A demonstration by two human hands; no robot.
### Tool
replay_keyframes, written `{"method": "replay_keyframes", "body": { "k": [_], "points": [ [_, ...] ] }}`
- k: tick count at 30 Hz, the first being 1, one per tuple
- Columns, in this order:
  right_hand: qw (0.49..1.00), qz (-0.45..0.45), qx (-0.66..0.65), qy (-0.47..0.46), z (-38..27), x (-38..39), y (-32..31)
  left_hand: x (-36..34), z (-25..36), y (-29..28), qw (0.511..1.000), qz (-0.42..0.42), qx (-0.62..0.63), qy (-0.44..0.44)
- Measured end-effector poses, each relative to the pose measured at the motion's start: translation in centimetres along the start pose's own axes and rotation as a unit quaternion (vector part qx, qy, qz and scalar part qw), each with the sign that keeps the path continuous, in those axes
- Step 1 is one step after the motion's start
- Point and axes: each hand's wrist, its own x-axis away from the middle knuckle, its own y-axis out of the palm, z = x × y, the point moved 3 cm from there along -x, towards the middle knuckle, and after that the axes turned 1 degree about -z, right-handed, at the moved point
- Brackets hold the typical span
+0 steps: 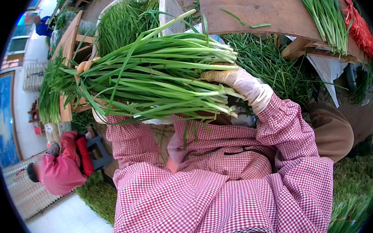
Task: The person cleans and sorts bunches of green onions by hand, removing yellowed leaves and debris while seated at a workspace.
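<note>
A thick bunch of garlic chives (150, 78) lies across both my hands in front of my chest. Its pale cut ends point right and the green leaf tips hang to the left. My left hand (87, 65) is closed round the leafy end; only some fingertips show above the leaves, and the rest is hidden. At the stem end, my right hand (241, 82), in a whitish glove, grips the bunch with its fingers partly underneath. One long stalk sticks up past the others toward the top.
A brown board (248, 6) ahead bears a row of chives (323, 14) and red strips (356, 25). Loose chives (273, 66) are heaped below it. A white crate (171, 15) stands beyond the bunch. At left, a person in red (66, 168) sits near a blue-grey stool (99, 151).
</note>
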Motion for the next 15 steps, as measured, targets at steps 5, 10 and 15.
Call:
{"method": "replay_keyframes", "body": {
  "k": [5,10,15],
  "points": [
    [0.999,-0.002,-0.050,-0.007,0.6,0.1,0.4,-0.7,0.6,-1.2,0.995,-0.087,0.044,-0.020],
    [0.994,-0.031,-0.098,-0.043,0.0,-0.3,0.5,-1.8,-1.0,1.4,0.995,0.024,-0.037,-0.090],
    [0.999,0.000,-0.037,-0.001,0.9,1.1,-2.1,0.3,0.2,0.0,0.977,0.161,-0.139,0.003]
  ]
}}
